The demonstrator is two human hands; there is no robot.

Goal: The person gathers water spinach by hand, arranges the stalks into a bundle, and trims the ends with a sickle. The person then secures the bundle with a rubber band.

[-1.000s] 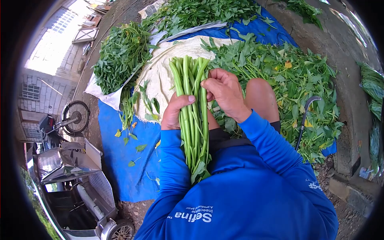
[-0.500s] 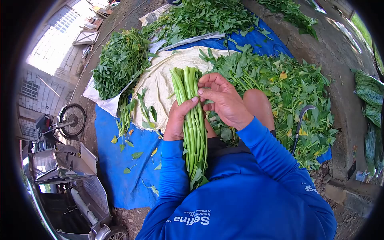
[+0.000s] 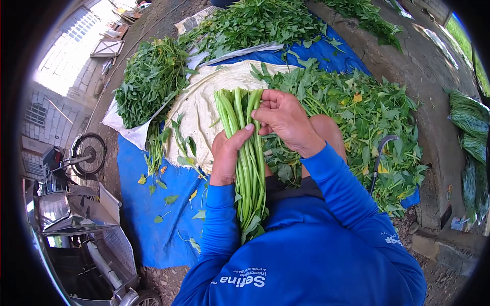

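Observation:
A bunch of leafy green stems, which look like water spinach (image 3: 246, 168), stands in front of my chest with its cut ends up and its leaves down near my lap. My left hand (image 3: 227, 153) is wrapped round the bunch, thumb across the front. At the upper right of the bunch, my right hand (image 3: 287, 121) pinches a stem near its cut end between thumb and fingers. Behind the hands lies a cream cloth sack (image 3: 204, 109). To the right spreads a large heap of loose leafy greens (image 3: 367, 122), with a curved sickle (image 3: 380, 160) lying on it.
A blue tarp (image 3: 153, 219) lies underneath, scattered with loose leaves. More piles of greens sit at the left (image 3: 148, 84) and back (image 3: 255, 25). A motorcycle with a metal sidecar (image 3: 84, 214) stands at the left. Bagged green bundles (image 3: 467, 117) lie at the far right.
My right hand has closed in on the bunch's upper right edge and now pinches a stem there, slightly parted from the others. My left hand keeps its hold.

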